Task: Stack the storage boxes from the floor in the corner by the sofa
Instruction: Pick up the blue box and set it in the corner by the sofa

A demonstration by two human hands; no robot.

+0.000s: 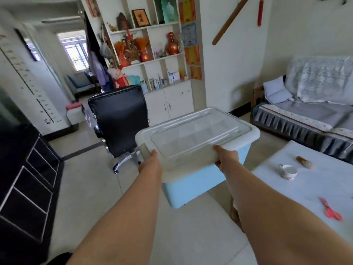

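While held off the floor in mid-room, blue storage box (pixel 193 180) with white lid (pixel 196 134) gripped by both hands at its near lid edge. Left hand (pixel 150 161) closed on the near left corner of the rim, thumb on top, fingers hidden below. Right hand (pixel 226 156) closed on the near right part of the rim, thumb on the lid, fingers tucked under. Lid seated, box slightly tilted, clear of the white table (pixel 309 190) just to its right and of the black office chair (pixel 120 119) behind it. Sofa (pixel 305 113) well apart at the right, with bare floor in the corner (pixel 238 113) between sofa and wall; no box seen standing there. Judged so: carry under way, placement not yet done, nothing visibly stacked. Possibly another container with a pink lid (pixel 73 111) left by the far wall, too blurred to be sure. Left to do, by this view: bring this box to the corner, set it down, then the rest on top
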